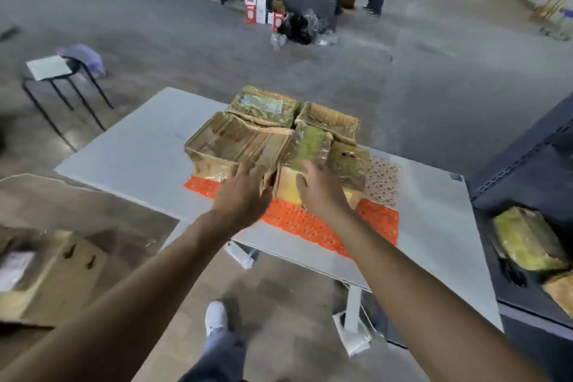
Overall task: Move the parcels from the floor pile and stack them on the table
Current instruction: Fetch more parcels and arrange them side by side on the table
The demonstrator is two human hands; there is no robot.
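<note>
Centre of frame: white rectangular folding bench (130,161) carrying an orange perforated mat (310,220) and a cluster of brown tape-wrapped cardboard parcels (245,139), packed edge to edge, some stacked.

Left hand (242,192): fingers spread wide, palm down, at the near edge of the large left parcel; contact cannot be told through blur.

Right hand (319,186): grip loose and wide, fingers resting on the green-topped parcel (310,146) lying uppermost in the cluster.

Right edge: dark bin (527,183) holding a yellow-green wrapped parcel (524,239).

Lower left: flattened brown cardboard box (55,270) on the floor.

Upper left: black metal stool (62,87).
</note>
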